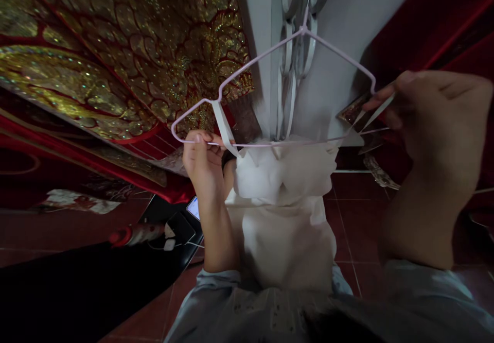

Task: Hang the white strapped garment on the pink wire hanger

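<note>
A pale pink clothes hanger [270,50] hangs in front of me, its hook near the top of the view. From it hangs a white strapped dress [285,178], with one strap [223,124] looped over the hanger's left shoulder notch. My left hand [203,157] is closed round the hanger's lower bar at the left end, beside that strap. On the other side, my right hand [424,101] pinches the dress's second strap [380,111] near the hanger's right end. The right end of the bar is partly hidden behind this strap and hand.
Red and gold sequined garments [154,49] hang close on the left, and dark red cloth [436,29] hangs at right. White rings [287,49] dangle behind the hanger. A black bench [181,214] bears a phone [193,207] and a charger [169,244]. Red tiles [355,214] cover the floor.
</note>
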Demonstrator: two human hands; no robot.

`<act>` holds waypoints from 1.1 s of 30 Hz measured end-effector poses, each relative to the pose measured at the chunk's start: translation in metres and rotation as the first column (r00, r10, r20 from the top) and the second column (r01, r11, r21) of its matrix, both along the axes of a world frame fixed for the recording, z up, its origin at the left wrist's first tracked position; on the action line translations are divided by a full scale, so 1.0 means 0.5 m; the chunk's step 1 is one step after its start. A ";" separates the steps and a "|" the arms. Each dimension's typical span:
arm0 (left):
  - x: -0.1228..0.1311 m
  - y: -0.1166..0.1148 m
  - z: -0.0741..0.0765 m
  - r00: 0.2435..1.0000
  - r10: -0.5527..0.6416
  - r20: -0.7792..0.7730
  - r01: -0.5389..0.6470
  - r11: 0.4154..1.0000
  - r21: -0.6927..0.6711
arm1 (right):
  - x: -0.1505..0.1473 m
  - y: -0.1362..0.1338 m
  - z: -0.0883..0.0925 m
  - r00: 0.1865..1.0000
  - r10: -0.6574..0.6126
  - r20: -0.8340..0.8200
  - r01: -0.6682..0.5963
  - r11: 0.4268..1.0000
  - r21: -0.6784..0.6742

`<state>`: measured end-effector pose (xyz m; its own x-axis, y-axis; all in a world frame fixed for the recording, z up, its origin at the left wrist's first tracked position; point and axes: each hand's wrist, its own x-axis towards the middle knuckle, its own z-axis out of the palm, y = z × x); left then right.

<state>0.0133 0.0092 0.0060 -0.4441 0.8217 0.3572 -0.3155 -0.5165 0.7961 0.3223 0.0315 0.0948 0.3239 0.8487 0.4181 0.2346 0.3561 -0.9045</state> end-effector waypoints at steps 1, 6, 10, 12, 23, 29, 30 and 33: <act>-0.001 0.000 -0.001 1.000 -0.008 -0.006 0.008 1.000 0.002 | -0.008 -0.008 0.000 0.996 -0.068 0.050 0.067 0.998 0.015; 0.000 0.000 -0.003 1.000 0.007 -0.019 -0.006 1.000 0.027 | -0.015 -0.028 -0.038 0.977 -0.192 0.089 0.174 0.969 0.175; 0.009 0.006 -0.005 0.999 -0.019 0.050 0.017 0.998 0.052 | -0.015 -0.036 -0.103 0.969 -0.054 0.240 0.016 0.987 0.157; 0.012 0.010 -0.010 0.996 -0.021 0.081 0.017 0.999 0.050 | -0.026 -0.045 -0.135 0.926 0.076 0.369 -0.107 0.992 0.064; -0.006 -0.067 0.039 0.933 -0.251 -0.258 0.208 0.961 -0.181 | -0.068 -0.046 -0.225 0.896 0.134 0.423 -0.176 0.983 0.062; -0.087 -0.047 0.086 0.993 -0.114 0.007 0.114 0.993 0.041 | -0.042 -0.034 -0.210 0.900 0.090 0.427 -0.157 0.980 0.125; -0.097 -0.039 0.070 1.000 -0.003 0.002 0.003 0.999 0.037 | -0.038 -0.035 -0.209 0.897 0.091 0.433 -0.159 0.979 0.125; -0.101 -0.019 0.006 0.989 0.139 -0.052 -0.141 0.990 -0.030 | -0.035 -0.041 -0.207 0.885 0.123 0.449 -0.194 0.974 0.115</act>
